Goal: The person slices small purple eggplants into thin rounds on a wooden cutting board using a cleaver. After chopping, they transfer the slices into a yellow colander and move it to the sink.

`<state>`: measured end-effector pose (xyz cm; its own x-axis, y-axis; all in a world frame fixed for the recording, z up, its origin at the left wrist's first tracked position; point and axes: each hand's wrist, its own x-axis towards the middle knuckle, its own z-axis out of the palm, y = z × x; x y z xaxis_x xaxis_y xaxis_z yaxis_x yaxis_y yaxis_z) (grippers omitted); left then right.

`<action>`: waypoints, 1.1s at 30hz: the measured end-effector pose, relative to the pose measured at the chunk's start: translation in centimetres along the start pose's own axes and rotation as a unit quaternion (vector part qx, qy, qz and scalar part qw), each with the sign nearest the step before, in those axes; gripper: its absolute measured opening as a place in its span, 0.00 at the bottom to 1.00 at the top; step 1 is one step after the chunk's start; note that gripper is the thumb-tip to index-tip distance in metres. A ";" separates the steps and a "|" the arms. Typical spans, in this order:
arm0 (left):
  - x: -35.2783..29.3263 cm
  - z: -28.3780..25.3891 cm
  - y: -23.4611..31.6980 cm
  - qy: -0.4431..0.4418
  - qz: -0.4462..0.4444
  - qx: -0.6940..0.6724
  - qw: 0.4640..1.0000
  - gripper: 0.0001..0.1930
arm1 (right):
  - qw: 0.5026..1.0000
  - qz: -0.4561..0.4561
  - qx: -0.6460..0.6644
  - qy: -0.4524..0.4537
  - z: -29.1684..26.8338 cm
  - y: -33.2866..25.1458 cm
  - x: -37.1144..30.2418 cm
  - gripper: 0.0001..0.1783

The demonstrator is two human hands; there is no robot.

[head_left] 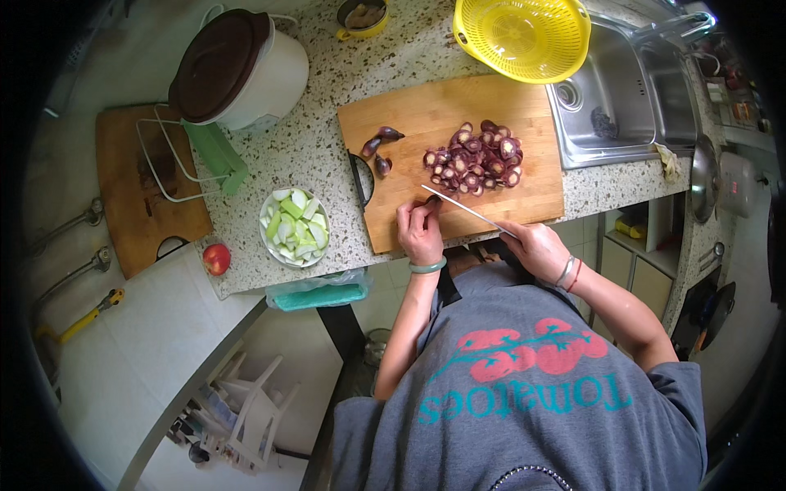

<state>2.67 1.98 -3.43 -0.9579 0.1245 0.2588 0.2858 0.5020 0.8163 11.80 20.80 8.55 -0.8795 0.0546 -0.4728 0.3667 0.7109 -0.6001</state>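
Observation:
My left hand (420, 233) has its fingers curled over a dark purple vegetable piece (434, 200) at the front of the wooden cutting board (393, 192). In my right hand (536, 250) is a knife (465, 208), its thin blade seen almost edge-on beside my left fingertips. The fingers hide most of the held piece. Behind the blade lies a pile of purple-skinned slices (473, 159) with pale centres. Several small whole dark purple pieces (383, 166) rest at the board's left.
Left of the board stands a white bowl (266, 245) of pale green cut vegetable. Farther left are a red fruit (216, 259), another wooden board (123, 188) and a white pot with brown lid (282, 74). A yellow colander (524, 37) stands behind, beside the steel sink (614, 78).

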 end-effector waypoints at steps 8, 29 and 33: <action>-0.5 0.6 -0.6 0.014 0.014 -0.008 1.000 0.06 | 1.000 0.003 0.003 -0.010 -0.6 -0.4 -1.0 0.13; -0.7 0.5 -0.5 0.025 -0.002 -0.027 0.999 0.09 | 1.000 -0.007 -0.004 0.005 -0.4 -0.8 -1.1 0.15; -0.7 0.5 -0.2 0.020 -0.032 -0.035 0.999 0.08 | 1.000 0.019 0.002 -0.024 0.1 -0.5 -0.7 0.15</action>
<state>3.25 2.25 -4.04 -0.9725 0.0588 0.2253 0.2275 0.4461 0.8656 12.26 20.30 9.14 -0.8494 0.0466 -0.5257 0.3999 0.7068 -0.5835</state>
